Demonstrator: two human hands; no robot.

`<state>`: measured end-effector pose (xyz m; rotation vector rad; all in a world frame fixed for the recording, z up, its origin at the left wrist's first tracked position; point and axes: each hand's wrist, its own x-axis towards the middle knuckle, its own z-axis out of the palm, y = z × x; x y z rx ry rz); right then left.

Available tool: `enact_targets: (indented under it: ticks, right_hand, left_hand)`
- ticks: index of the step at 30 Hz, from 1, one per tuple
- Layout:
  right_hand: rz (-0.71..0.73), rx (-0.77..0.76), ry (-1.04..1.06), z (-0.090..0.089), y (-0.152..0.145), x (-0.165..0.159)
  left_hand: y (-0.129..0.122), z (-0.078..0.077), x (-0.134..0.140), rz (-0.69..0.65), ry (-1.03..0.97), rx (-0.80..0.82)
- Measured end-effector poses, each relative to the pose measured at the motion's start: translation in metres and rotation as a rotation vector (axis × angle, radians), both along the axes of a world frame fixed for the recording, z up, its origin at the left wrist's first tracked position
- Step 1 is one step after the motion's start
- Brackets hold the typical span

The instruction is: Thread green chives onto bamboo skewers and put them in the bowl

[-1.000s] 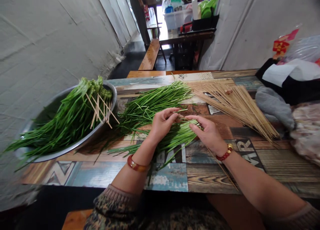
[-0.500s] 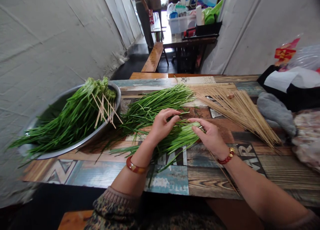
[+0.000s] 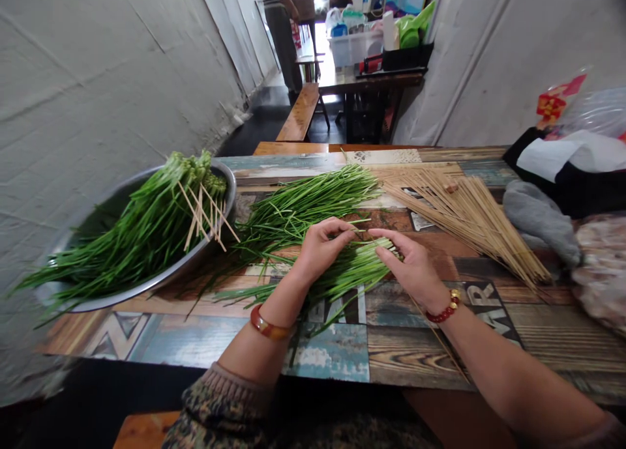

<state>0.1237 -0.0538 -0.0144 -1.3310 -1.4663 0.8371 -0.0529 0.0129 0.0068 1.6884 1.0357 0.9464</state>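
Two hands meet over a small bundle of chives (image 3: 349, 270) lying flat on the patterned table (image 3: 415, 345), its long axis running from near-left to far-right. Left hand (image 3: 320, 244) pinches slender green stalks; right hand (image 3: 413, 266) rests half-curled on the cut ends.

Green chives (image 3: 313, 208); tan skewers (image 3: 469, 208); patchwork-print table (image 3: 332, 351)

Person (image 3: 281, 19) in background: head cut off by top edge. Plastic bag (image 3: 599, 110): cut by right edge, contents blurred. Chive bundle (image 3: 342, 273): middle hidden under both hands.
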Motion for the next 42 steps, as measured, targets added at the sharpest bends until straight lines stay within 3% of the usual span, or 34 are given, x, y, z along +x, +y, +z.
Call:
enact_targets:
  ticks: [3,7,10,14,18,20,22,24,29,33,38,42]
  right_hand:
    - [0.005,-0.003,-0.011,-0.001,0.0,0.001]
    - [0.012,-0.016,-0.01,-0.002,-0.001,0.002]
    - [0.005,-0.029,-0.024,-0.002,-0.002,0.002]
    - [-0.002,-0.05,-0.027,-0.002,-0.004,0.001]
    - [0.0,-0.048,-0.024,-0.004,-0.005,0.001]
    - [0.003,-0.042,-0.027,-0.005,-0.006,0.002]
    - [0.005,-0.046,-0.033,-0.005,-0.007,0.003]
    - [0.01,-0.044,-0.035,-0.005,-0.007,0.004]
    - [0.027,0.008,-0.042,-0.004,-0.006,0.004]
    - [0.033,0.024,-0.04,-0.004,-0.005,0.003]
    - [0.018,0.015,-0.052,-0.007,-0.005,0.004]
    - [0.021,0.023,-0.057,-0.008,-0.004,0.004]
  left_hand:
    - [0.007,0.001,-0.007,0.144,-0.188,-0.076]
    - [0.017,0.006,-0.023,0.332,-0.378,-0.014]
    - [0.019,0.02,-0.037,0.433,-0.457,0.022]
    - [0.017,0.065,-0.047,0.528,-0.481,0.211]
    - [0.016,0.126,-0.04,0.418,-0.417,0.575]
    - [0.018,0.148,-0.031,0.396,-0.279,0.761]
    - [0.024,0.154,-0.022,0.392,-0.038,0.904]
    - [0.033,0.144,-0.017,0.345,0.262,0.986]
    - [0.055,0.079,-0.035,-0.025,0.8,0.59]
    - [0.047,0.044,-0.065,-0.038,1.0,0.564]
    - [0.023,0.025,-0.085,0.019,1.152,0.541]
    - [0.02,0.015,-0.091,0.07,1.215,0.46]
